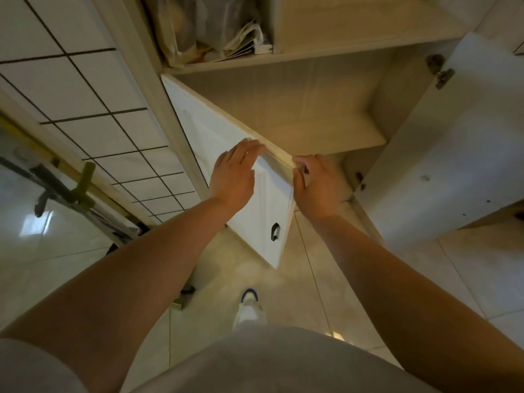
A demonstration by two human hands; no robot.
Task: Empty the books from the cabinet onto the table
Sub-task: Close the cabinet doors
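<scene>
A pale wooden cabinet [309, 56] stands in front of me, both lower doors swung out. Its lower shelf [326, 137] shows bare wood and no books. The white left door [224, 131], with a dark handle [274, 231], is partly swung out. My left hand [234, 173] rests flat on that door's outer face, fingers straight, near its top edge. My right hand [316, 184] grips the door's top edge, thumb and fingers curled round it. In the compartment above sit plastic-wrapped bundles and papers [215, 26]. No table is in view.
The white right door [442, 154] stands wide open at the right, hinges [442, 75] showing. A tiled wall [71, 89] lies at the left, with a green hook [83, 180] and a mop handle. My shoe [249, 306] stands on the pale floor tiles.
</scene>
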